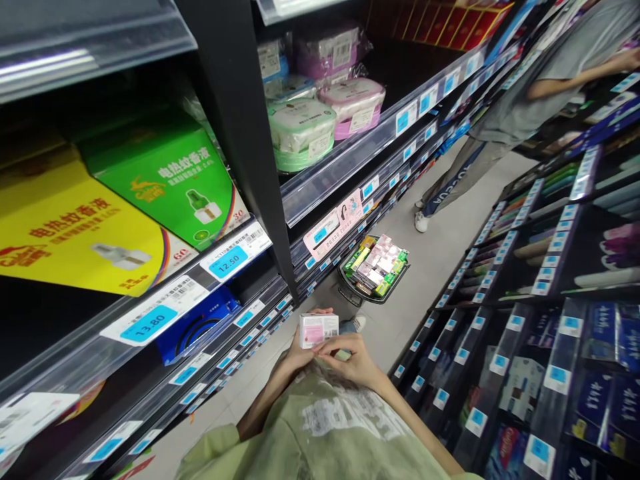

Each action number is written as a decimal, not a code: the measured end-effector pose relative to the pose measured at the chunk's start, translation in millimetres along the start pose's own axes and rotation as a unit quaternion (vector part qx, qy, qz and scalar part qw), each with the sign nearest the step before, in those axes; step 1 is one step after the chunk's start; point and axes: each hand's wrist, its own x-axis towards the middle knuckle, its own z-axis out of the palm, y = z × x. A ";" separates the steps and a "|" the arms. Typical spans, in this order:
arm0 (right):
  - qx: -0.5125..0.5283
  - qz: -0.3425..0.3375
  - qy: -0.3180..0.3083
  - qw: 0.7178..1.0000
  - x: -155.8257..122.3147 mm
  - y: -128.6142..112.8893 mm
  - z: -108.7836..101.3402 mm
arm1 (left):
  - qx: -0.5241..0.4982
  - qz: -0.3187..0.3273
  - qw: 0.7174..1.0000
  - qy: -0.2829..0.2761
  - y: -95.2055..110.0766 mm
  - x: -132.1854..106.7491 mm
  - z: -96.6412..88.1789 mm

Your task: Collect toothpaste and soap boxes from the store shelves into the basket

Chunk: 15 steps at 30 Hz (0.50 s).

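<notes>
Both my hands hold a small pink and white box (319, 329) close to my chest. My left hand (299, 352) grips its left side from below, fingers curled behind it. My right hand (350, 359) pinches its lower right edge with curled fingers. On the floor ahead stands a dark shopping basket (350, 291) filled with several small pink, green and yellow boxes.
Store shelves with blue price tags line both sides of a narrow aisle. A green box (170, 180) and a yellow box (70, 227) stand on the left shelf, with round tubs (300, 133) beyond. Another person (525, 100) stands further down the aisle.
</notes>
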 end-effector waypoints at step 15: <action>-0.013 0.012 -0.004 1.000 8.3 4.3 3.3 | -0.036 -0.004 0.999 0.006 4.1 5.7 -7.2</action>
